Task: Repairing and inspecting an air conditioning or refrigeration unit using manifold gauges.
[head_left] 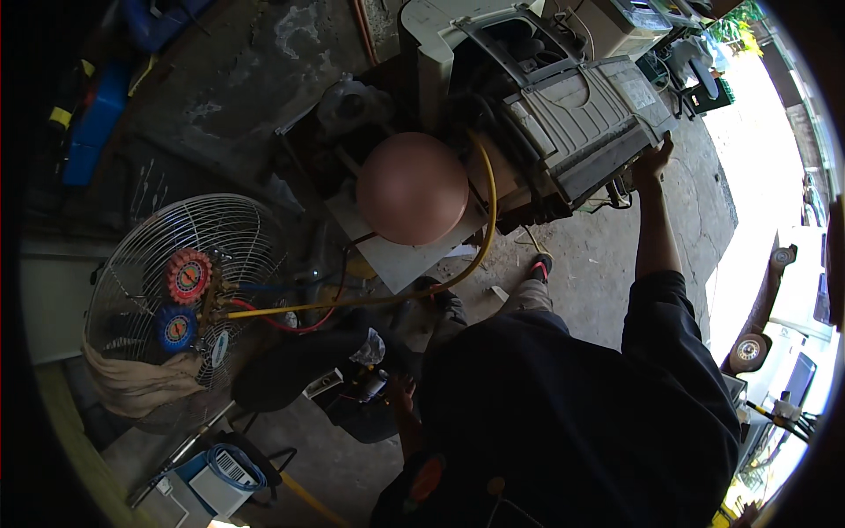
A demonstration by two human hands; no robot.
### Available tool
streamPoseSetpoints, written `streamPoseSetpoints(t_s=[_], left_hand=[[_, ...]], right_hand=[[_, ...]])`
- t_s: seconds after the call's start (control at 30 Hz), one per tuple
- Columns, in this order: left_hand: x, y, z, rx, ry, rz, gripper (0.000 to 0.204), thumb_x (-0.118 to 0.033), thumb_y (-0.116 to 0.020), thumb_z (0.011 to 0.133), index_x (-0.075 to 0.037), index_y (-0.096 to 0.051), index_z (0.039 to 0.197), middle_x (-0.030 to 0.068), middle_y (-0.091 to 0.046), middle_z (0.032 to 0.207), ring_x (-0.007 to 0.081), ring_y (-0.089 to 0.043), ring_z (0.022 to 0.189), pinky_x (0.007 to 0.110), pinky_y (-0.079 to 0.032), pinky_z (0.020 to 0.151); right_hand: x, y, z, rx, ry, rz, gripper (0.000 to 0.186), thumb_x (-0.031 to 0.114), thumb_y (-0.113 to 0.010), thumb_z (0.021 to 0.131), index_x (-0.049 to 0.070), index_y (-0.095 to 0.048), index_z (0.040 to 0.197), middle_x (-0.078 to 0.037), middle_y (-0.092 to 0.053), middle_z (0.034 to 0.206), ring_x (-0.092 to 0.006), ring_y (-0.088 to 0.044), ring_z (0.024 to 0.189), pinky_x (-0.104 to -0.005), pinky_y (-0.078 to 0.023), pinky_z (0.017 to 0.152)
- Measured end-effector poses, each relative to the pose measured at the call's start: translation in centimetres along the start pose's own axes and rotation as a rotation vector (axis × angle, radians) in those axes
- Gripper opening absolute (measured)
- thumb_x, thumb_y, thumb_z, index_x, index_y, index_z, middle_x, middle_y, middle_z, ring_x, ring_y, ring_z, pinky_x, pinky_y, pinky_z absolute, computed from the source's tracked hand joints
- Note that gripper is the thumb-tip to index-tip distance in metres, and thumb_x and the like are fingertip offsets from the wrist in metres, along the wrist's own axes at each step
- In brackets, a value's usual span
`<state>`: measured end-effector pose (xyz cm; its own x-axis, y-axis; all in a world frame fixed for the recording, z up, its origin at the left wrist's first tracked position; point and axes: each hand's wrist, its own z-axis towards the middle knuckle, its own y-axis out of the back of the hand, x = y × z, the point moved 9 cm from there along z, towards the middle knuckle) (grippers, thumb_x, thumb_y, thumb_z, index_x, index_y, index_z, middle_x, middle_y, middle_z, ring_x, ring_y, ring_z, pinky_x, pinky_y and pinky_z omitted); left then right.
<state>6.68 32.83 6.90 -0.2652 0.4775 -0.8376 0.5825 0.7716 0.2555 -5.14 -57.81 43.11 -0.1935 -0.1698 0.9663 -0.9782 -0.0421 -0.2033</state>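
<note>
My right arm reaches out to a grey-beige ribbed plastic appliance housing [581,114], perhaps part of an air conditioner. My right hand [652,164] grips its lower right corner. Low down on my left side, my left hand [402,393] is in shadow beside a small metallic cylinder [375,385] lying on a black seat [290,365]; its fingers are too dark to make out. A round copper-coloured disc or dome [412,187] sits over a pale square board [400,264] left of the housing. A yellow hose [489,202] curves past it.
To the left, a wire fan cage [141,238] carries a red gauge [188,276] and a blue gauge [177,328] on a manifold. A tan cloth [141,383] drapes its lower rim. Coiled blue cable [233,466] lies at lower left. A parked vehicle [779,334] stands outside, right.
</note>
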Motion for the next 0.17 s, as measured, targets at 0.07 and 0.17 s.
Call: streamPoseSetpoints(t_s=[0.07,0.17], left_hand=[[1.0,-0.1,1.0,-0.044,0.100,-0.134,0.039,-0.025,-0.049,0.097,-0.011,-0.045,0.134,0.0148,-0.058,0.116,0.0297,-0.062,0.099,0.044,-0.052,0.081],[1.5,0.5,2.1,-0.133,0.409,-0.490,0.043,-0.024,-0.056,0.093,-0.013,-0.045,0.134,0.0144,-0.057,0.117,0.0300,-0.061,0.098,0.047,-0.052,0.082]], right_hand=[[0.1,-0.6,-0.5,-0.003,0.063,-0.031,0.068,0.061,-0.038,0.089,0.004,-0.061,0.117,-0.012,-0.066,0.110,-0.0244,-0.059,0.095,-0.0293,-0.041,0.088],[1.1,-0.1,-1.0,-0.041,0.155,-0.070,0.069,0.062,-0.039,0.089,0.003,-0.061,0.118,-0.013,-0.066,0.112,-0.0252,-0.060,0.096,-0.0274,-0.041,0.088]])
